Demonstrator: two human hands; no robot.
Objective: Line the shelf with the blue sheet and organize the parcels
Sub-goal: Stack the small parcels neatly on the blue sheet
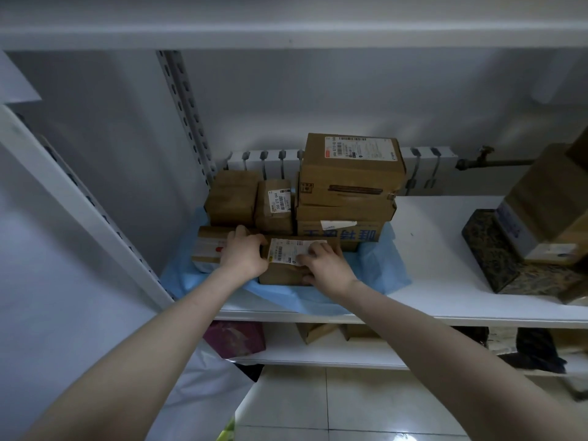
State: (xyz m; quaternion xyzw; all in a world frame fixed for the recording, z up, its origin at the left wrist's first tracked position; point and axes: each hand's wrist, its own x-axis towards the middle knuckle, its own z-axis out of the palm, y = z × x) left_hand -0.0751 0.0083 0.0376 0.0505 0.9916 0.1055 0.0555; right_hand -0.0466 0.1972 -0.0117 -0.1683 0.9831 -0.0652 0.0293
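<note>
White metal shelving is filling my view, and the shelf (pixel 445 249) at the middle is carrying a crinkled blue sheet (pixel 381 268) spread over its left half, its front edge hanging slightly over the lip at 6 o'clock. Brown cardboard parcels are sitting on the sheet in a cluster. At 12 o'clock of the cluster the top box (pixel 351 168) is lying on a stack, showing a white shipping label with barcodes too small to read. At 10 o'clock a small box (pixel 275 206) is showing a label reading "500 E72 044". Beneath the stack a box with large blue characters (pixel 340 233) is facing me upside down.

I am holding the front parcel (pixel 286 272) with both hands: my left hand (pixel 245 254) is gripping its left end, fingers curled over the top edge, and my right hand (pixel 327 265) is pressing on its barcoded white label (pixel 288 251) and right side. Just left of it a taped parcel (pixel 210 249) is touching my left hand. At 3 o'clock a dark patterned box (pixel 490 249) is standing well apart on bare shelf.
</note>
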